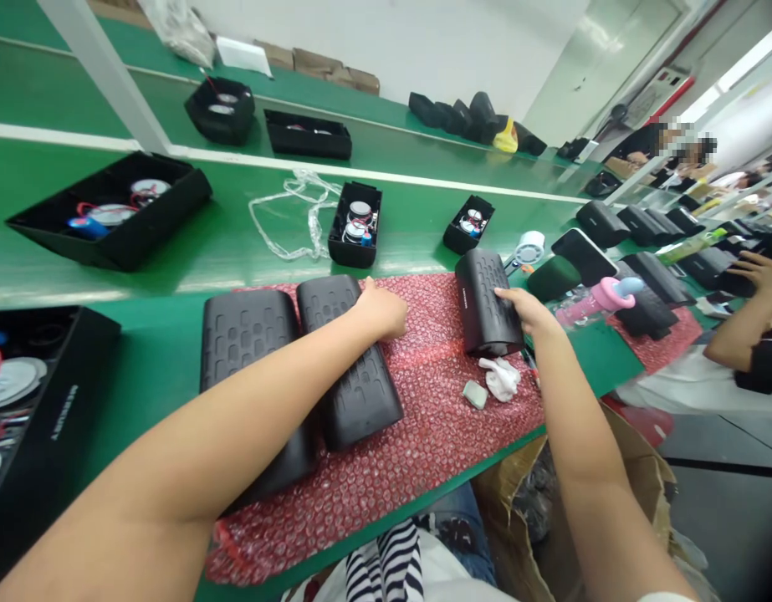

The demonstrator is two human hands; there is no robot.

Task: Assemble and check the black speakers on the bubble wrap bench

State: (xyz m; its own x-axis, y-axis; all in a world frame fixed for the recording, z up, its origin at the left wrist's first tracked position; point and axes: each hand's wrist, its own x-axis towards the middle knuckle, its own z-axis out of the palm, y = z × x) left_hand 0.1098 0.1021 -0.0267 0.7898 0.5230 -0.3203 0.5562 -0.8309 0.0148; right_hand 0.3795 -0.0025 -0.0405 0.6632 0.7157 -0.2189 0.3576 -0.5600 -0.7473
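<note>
The red bubble wrap [423, 435] is glossy, knobbly plastic film. On it lie black speaker shells [354, 368], matt moulded plastic with a raised brick pattern. Just right of them sit a crumpled white cloth [502, 378] and a pale smooth block [474, 394]. Around the wrap, the table [172, 343] has a smooth green surface with a slight sheen.

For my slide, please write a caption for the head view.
Left hand rests on a black speaker; right hand holds another speaker on red bubble wrap.
</note>
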